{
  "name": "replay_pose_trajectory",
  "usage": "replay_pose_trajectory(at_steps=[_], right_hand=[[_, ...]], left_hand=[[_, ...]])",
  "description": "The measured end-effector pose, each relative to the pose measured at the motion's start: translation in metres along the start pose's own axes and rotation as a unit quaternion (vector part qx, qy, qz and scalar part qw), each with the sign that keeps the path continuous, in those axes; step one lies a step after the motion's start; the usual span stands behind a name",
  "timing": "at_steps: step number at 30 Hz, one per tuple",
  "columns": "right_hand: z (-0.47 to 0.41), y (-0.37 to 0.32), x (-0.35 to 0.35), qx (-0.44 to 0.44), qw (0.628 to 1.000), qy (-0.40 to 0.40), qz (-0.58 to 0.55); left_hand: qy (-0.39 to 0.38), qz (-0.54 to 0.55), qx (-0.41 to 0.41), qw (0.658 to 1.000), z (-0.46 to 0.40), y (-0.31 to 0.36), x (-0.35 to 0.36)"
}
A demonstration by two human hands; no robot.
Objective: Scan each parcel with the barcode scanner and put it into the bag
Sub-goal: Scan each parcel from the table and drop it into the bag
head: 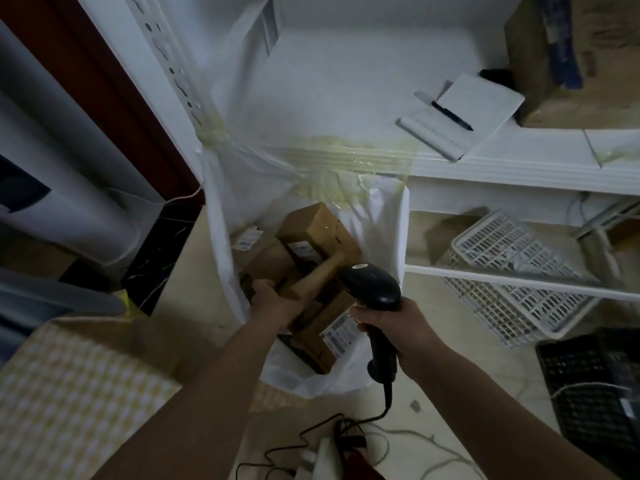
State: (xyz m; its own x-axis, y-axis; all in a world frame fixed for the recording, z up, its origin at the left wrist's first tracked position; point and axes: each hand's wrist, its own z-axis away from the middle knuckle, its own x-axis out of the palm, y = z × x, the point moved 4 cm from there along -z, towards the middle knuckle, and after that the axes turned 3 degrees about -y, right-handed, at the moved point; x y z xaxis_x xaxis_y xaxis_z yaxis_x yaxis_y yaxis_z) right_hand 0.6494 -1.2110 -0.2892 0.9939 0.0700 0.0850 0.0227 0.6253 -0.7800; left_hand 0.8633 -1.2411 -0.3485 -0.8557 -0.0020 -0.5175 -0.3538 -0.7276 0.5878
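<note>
Left hand: my left hand (pixel 273 301) grips one end of a long, narrow brown cardboard parcel (pixel 317 275), fingers curled round it, over the open mouth of the bag.
Held parcel: it angles up and to the right from the hand, its far end just beside the scanner's head; motion blur hides any label on it.
Right hand: my right hand (pixel 398 329) is clenched round the handle of the black handheld barcode scanner (pixel 375 289), head pointing up and left toward the held parcel.
Scanner cable: a black cord (pixel 382 414) drops from the bottom of the handle to the floor, where it loops among other wires.
Bag: a large white plastic bag (pixel 384 216) stands open on the floor, its upper edge fixed with yellowish clear tape (pixel 349 157) to the front of a white shelf (pixel 519 164).
Parcels inside: I see several brown cardboard boxes in the bag, one with a white barcode label (pixel 341 332) near the front, another (pixel 313 226) lying toward the back.
Shelf top: an open white notebook (pixel 464 112) with a black pen (pixel 452 116) lying on it.
Below the shelf: a white plastic lattice basket (pixel 512 271), tilted.
Lower left: a yellow-and-white checked surface (pixel 69 393).
</note>
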Motion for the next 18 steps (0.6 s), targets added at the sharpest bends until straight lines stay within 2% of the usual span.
replay_pose_trajectory(at_steps=[3,5,13,18], right_hand=[[-0.007,-0.001,0.000,0.008,1.000,-0.004,0.004],[-0.010,-0.002,0.003,0.014,1.000,-0.011,0.014],[-0.014,-0.008,0.048,0.021,0.991,-0.090,0.093],[0.004,0.001,0.109,0.033,0.978,-0.165,0.123]], left_hand=[[-0.055,0.010,-0.014,0.998,-0.004,-0.005,0.003],[-0.063,-0.013,-0.010,0.998,-0.005,-0.005,0.001],[-0.026,-0.116,0.048,0.992,0.010,-0.014,-0.041],[0.038,-0.145,0.027,0.988,0.039,-0.057,-0.095]])
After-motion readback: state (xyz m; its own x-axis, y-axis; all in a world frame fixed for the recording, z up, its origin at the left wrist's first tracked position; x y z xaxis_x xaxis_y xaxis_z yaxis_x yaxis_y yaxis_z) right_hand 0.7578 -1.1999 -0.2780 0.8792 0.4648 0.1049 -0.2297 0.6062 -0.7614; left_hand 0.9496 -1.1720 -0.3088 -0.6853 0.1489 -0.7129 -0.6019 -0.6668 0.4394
